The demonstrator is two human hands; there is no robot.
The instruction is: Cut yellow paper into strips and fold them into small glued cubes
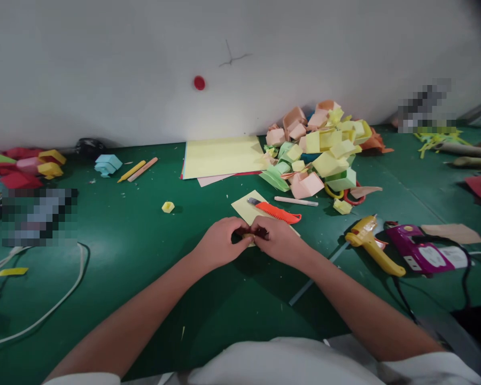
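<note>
My left hand (pixel 221 239) and my right hand (pixel 279 239) meet fingertip to fingertip above the green table. Both are closed in a pinch on a small yellowish piece of paper (pixel 247 236), mostly hidden by the fingers. Just beyond them lies a pale yellow sheet (pixel 242 203). An orange utility knife (pixel 278 212) rests on that sheet with its blade pointing left. Behind the knife is a pale pink pen (pixel 296 201). A small yellow hexagonal paper piece (pixel 168 207) sits to the left of my hands.
A heap of folded paper pieces (pixel 320 147) stands at the back right, scissors (pixel 355 197) partly under it. A yellow glue gun (pixel 374 243) with a grey glue stick and a purple power strip (pixel 420 248) lie right. Stacked sheets (pixel 224 158) are behind; a white cable (pixel 70 297) runs left.
</note>
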